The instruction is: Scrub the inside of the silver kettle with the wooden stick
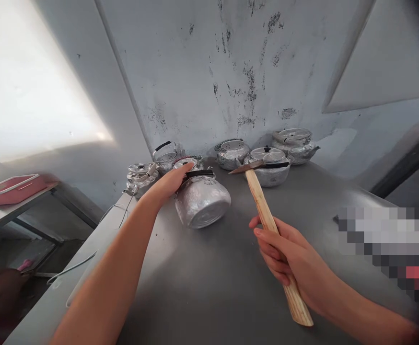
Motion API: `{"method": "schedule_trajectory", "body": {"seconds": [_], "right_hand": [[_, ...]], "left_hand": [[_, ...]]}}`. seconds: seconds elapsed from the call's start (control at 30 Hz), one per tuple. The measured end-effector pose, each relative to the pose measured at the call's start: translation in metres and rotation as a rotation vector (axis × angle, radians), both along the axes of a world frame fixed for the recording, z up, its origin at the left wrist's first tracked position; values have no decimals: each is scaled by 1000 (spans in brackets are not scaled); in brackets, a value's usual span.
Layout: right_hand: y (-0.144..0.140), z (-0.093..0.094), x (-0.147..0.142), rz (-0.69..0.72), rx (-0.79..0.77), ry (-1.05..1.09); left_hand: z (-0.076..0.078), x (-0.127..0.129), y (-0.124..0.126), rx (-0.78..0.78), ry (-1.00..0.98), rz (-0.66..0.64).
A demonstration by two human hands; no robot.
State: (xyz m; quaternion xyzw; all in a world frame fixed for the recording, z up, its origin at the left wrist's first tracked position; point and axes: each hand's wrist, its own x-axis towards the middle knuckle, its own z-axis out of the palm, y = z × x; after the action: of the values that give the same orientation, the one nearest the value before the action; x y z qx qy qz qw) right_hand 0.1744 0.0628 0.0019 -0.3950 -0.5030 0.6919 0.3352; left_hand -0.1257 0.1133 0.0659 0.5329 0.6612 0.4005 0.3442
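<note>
Room: a stained, pale plaster wall [252,72] rises behind a grey metal worktable [213,278]; a bright window glare fills the 10 o'clock area.
Work surface: the worktable is smooth and bare in the foreground, with a row of aluminium kettles [231,153] along its far edge at 12 o'clock.
Kettle in hand: a kettle [202,203] lies tipped on its side near the table centre, base toward the camera, black handle [198,173] uppermost.
Left hand: the left hand [169,184] rests flat on the upper side of the tipped kettle at its 10 o'clock, fingers extended toward the handle, steadying rather than gripping.
Right hand: the right hand [285,254] is closed in a full fist around the wooden shaft of a hammer [267,215], near the lower half of the shaft.
Hammer head: the metal head sits at 12 o'clock from the right hand, clear of the tipped kettle and in front of a lidded kettle [270,165].
Handling, kettle: judged thin-walled, light and easily dented; the rounded, polished body is likely to roll or slip on the metal table.
Hold points: the black handle or a flat palm on the shoulder appears the most secure; the side wall should take light pressure only.
Handling, hammer: rigid, head-heavy.
Periphery: a red tray [11,189] lies on a side table at 9 o'clock; a blurred patch covers the 3 o'clock area.
</note>
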Motion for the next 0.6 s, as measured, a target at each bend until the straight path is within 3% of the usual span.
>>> {"method": "schedule_trajectory", "body": {"seconds": [0.17,0.23,0.37,0.47,0.53,0.6], "right_hand": [[-1,-1,1,-13,27,23],[0,-2,1,-10,34,33],[0,-3,0,7,45,49],[0,-3,0,23,48,51],[-1,-3,1,26,54,48],[-2,-3,2,30,70,45]], "left_hand": [[30,27,-28,41,199,-188],[40,39,-39,25,319,-370],[56,52,-59,-196,503,-623],[61,53,-65,-322,507,-759],[61,49,-63,-261,426,-797],[58,43,-57,-88,335,-728]]}}
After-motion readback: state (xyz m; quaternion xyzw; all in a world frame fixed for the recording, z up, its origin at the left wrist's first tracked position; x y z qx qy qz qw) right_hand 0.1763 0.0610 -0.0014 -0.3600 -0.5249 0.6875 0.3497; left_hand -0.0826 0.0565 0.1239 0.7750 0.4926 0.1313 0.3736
